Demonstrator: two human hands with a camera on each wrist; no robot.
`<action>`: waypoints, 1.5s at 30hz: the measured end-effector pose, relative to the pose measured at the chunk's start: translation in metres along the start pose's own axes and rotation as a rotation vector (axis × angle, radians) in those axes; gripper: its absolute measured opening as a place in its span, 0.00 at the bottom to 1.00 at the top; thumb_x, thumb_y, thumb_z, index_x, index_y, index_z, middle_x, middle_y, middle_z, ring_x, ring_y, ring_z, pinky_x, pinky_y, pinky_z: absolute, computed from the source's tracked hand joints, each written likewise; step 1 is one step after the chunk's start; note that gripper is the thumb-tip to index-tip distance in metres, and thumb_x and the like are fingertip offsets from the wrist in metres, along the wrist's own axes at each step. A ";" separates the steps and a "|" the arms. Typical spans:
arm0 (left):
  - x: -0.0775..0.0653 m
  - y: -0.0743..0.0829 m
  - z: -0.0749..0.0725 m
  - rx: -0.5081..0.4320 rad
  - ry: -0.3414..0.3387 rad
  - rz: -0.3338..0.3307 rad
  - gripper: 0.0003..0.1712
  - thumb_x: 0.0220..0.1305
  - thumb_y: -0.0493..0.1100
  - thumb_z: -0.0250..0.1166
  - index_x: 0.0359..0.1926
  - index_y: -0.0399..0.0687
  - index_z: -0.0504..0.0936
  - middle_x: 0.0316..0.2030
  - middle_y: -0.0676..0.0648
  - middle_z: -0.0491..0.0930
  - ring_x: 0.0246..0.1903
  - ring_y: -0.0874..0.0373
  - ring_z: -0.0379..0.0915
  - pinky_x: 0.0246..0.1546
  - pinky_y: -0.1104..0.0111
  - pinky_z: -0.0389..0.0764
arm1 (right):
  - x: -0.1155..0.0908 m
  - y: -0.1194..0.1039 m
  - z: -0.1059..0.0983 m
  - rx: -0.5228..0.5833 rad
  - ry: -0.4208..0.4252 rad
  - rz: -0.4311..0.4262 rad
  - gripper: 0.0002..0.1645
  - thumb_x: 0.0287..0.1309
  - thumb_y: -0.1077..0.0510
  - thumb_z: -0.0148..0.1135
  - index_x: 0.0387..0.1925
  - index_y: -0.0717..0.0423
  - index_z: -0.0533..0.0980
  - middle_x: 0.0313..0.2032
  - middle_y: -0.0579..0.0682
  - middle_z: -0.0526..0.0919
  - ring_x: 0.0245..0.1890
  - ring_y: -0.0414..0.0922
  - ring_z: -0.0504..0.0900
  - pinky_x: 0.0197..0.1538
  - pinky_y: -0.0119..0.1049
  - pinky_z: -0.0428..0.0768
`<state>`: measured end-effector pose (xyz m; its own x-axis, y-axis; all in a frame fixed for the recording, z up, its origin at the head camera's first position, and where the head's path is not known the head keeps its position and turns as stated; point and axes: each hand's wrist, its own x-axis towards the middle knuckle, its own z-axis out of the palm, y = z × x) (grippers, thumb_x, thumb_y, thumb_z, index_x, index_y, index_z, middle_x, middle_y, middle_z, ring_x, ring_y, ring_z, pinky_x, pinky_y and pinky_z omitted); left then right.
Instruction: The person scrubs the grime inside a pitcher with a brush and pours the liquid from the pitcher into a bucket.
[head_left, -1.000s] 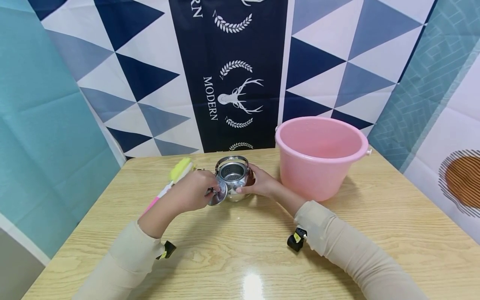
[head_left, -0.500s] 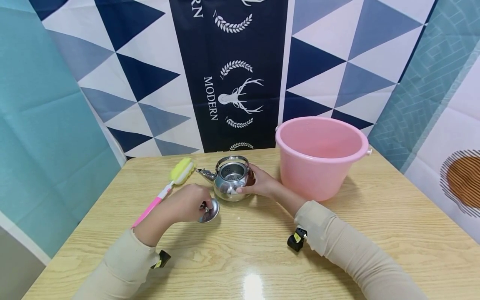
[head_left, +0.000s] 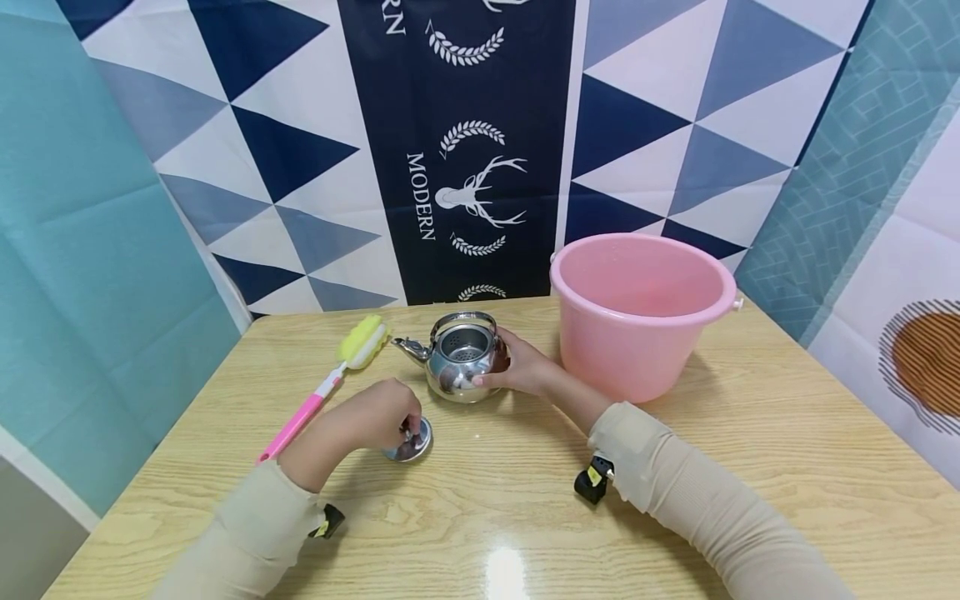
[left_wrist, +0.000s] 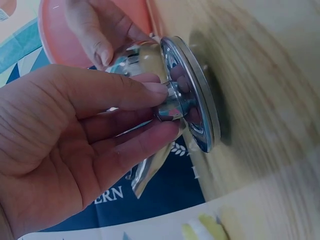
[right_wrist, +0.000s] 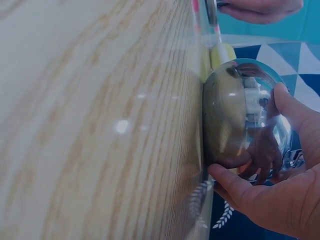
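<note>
A shiny steel teapot (head_left: 459, 379) stands on the table with its top uncovered, showing a perforated strainer (head_left: 465, 343) inside. Its spout points left and its arched handle is up. My right hand (head_left: 522, 363) grips the pot's right side, thumb at the front, as the right wrist view also shows on the pot's body (right_wrist: 235, 115). My left hand (head_left: 384, 414) pinches the knob of the round steel teapot lid (head_left: 416, 443) between thumb and fingers. In the left wrist view the lid (left_wrist: 192, 95) is close over the wood, its shadow beside it.
A large pink bucket (head_left: 633, 350) stands to the right of the teapot, near my right forearm. On the left lies a sponge brush (head_left: 303, 417) with a pink handle and yellow-white head, partly behind my left wrist. Patterned cloth (head_left: 480, 167) hangs behind the wooden table (head_left: 465, 517).
My left hand has carried the lid from beside the teapot's opening down and left, close to the tabletop. My right hand and the teapot have stayed in place.
</note>
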<state>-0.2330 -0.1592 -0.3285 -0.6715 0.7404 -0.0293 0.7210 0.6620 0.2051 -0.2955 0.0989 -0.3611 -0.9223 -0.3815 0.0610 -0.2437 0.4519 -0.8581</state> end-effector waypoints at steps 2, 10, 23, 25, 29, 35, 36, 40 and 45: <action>0.001 -0.001 0.003 0.004 -0.006 0.015 0.17 0.37 0.21 0.61 0.22 0.46 0.84 0.21 0.55 0.79 0.22 0.65 0.70 0.26 0.73 0.74 | 0.000 0.000 0.000 0.004 0.000 0.002 0.57 0.46 0.56 0.78 0.74 0.56 0.55 0.69 0.60 0.63 0.71 0.56 0.56 0.71 0.53 0.51; 0.004 0.001 0.007 0.017 -0.039 -0.002 0.17 0.37 0.20 0.61 0.23 0.45 0.84 0.21 0.55 0.78 0.21 0.62 0.71 0.24 0.73 0.72 | -0.001 -0.001 0.000 0.011 -0.003 0.018 0.58 0.46 0.55 0.78 0.74 0.55 0.54 0.69 0.60 0.62 0.71 0.57 0.56 0.71 0.53 0.51; 0.006 0.008 0.006 0.042 -0.041 0.024 0.16 0.39 0.21 0.61 0.21 0.46 0.83 0.19 0.56 0.76 0.20 0.65 0.66 0.23 0.73 0.70 | -0.001 -0.001 0.001 0.014 -0.003 0.021 0.59 0.46 0.56 0.78 0.74 0.57 0.53 0.69 0.61 0.62 0.71 0.56 0.57 0.71 0.52 0.51; 0.006 0.010 0.006 0.038 -0.039 0.019 0.16 0.39 0.21 0.61 0.21 0.46 0.83 0.19 0.56 0.76 0.21 0.65 0.65 0.24 0.72 0.71 | -0.001 -0.002 0.001 0.010 -0.003 0.022 0.59 0.46 0.55 0.78 0.74 0.57 0.52 0.69 0.61 0.62 0.70 0.56 0.57 0.71 0.52 0.51; 0.008 0.013 0.005 0.042 -0.045 -0.008 0.15 0.40 0.22 0.62 0.23 0.47 0.83 0.21 0.56 0.76 0.22 0.64 0.67 0.26 0.70 0.72 | -0.001 -0.002 0.000 0.008 -0.007 0.024 0.59 0.47 0.55 0.77 0.74 0.57 0.52 0.69 0.62 0.62 0.70 0.56 0.57 0.71 0.52 0.52; 0.010 0.015 0.004 0.066 -0.049 -0.022 0.10 0.47 0.27 0.66 0.25 0.48 0.83 0.23 0.54 0.78 0.24 0.63 0.69 0.29 0.69 0.73 | -0.001 -0.002 -0.001 0.001 -0.007 0.026 0.58 0.48 0.56 0.77 0.74 0.57 0.53 0.68 0.62 0.63 0.70 0.57 0.58 0.70 0.52 0.53; 0.010 0.015 0.004 0.072 -0.045 -0.017 0.09 0.48 0.29 0.67 0.25 0.48 0.83 0.23 0.54 0.78 0.24 0.63 0.69 0.29 0.69 0.73 | -0.001 -0.002 -0.001 0.000 -0.006 0.028 0.58 0.48 0.56 0.77 0.74 0.57 0.53 0.68 0.62 0.63 0.70 0.57 0.58 0.71 0.52 0.53; 0.013 0.016 0.004 0.088 -0.021 0.002 0.07 0.52 0.32 0.69 0.26 0.49 0.83 0.24 0.56 0.78 0.25 0.64 0.70 0.30 0.69 0.75 | -0.002 -0.003 0.000 0.000 -0.005 0.028 0.58 0.48 0.56 0.77 0.74 0.57 0.52 0.69 0.62 0.63 0.70 0.57 0.57 0.71 0.52 0.52; 0.015 0.017 0.003 0.103 0.042 0.056 0.04 0.53 0.34 0.70 0.29 0.48 0.85 0.26 0.56 0.81 0.28 0.62 0.75 0.32 0.68 0.78 | -0.001 -0.003 0.000 -0.003 -0.006 0.024 0.58 0.48 0.56 0.77 0.74 0.57 0.53 0.69 0.62 0.63 0.70 0.57 0.57 0.71 0.52 0.52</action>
<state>-0.2299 -0.1363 -0.3284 -0.6348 0.7724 0.0212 0.7698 0.6299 0.1035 -0.2934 0.0976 -0.3584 -0.9259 -0.3759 0.0376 -0.2229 0.4633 -0.8577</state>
